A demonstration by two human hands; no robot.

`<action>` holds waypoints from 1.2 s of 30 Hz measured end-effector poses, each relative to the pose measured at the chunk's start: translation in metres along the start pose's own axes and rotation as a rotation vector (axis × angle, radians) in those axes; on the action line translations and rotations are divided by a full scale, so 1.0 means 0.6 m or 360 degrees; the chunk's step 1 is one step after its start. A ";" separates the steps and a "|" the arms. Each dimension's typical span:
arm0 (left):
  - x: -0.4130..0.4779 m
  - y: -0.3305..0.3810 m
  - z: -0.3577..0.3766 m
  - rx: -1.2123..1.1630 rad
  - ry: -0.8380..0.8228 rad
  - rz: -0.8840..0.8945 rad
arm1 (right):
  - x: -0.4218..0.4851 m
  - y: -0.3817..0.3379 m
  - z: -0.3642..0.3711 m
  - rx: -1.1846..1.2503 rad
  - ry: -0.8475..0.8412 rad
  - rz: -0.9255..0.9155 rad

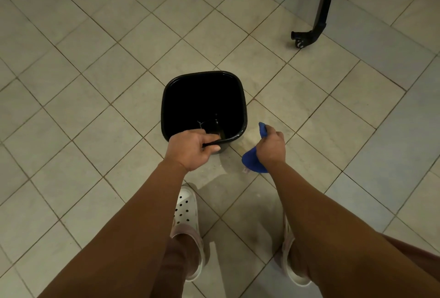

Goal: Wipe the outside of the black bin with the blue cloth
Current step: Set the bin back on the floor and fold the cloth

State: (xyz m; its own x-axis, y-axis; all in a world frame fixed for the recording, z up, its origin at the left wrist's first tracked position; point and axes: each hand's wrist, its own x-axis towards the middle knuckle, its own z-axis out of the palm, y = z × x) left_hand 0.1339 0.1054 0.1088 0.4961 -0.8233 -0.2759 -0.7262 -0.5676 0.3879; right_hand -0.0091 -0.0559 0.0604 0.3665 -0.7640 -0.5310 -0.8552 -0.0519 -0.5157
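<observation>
We look straight down on a beige tiled floor (95, 59). At its centre a black bin (204, 73) stands upright, open and dark inside. A black metal leg with a caster (321, 12) stands well apart at upper right. Below, our feet wear white perforated clogs (187, 209). Our left hand (190, 150) grips the bin's near rim, fingers curled over it. Our right hand (271, 146), just right of the bin, is fisted around the bunched blue cloth (253, 161), clear of the bin.

One bin (162, 107) — one cloth (252, 161) — two hands (190, 149) (271, 146)
</observation>
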 end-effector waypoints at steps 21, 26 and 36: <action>-0.014 -0.023 0.014 0.0011 -0.0356 -0.0175 | -0.012 -0.034 -0.018 0.0181 0.0072 -0.0288; 0.003 -0.003 0.003 -0.0118 -0.0252 -0.0212 | -0.015 -0.030 -0.032 0.0332 0.0057 -0.0307; 0.096 0.174 -0.012 -0.0582 0.0198 0.0073 | -0.009 -0.035 -0.088 0.0732 0.0201 -0.0307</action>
State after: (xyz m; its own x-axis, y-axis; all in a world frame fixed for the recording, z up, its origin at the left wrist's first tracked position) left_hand 0.0900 -0.0012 0.1400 0.5373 -0.8297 -0.1513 -0.5424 -0.4773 0.6914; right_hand -0.0126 -0.0847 0.1098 0.4303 -0.8416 -0.3263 -0.5165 0.0669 -0.8537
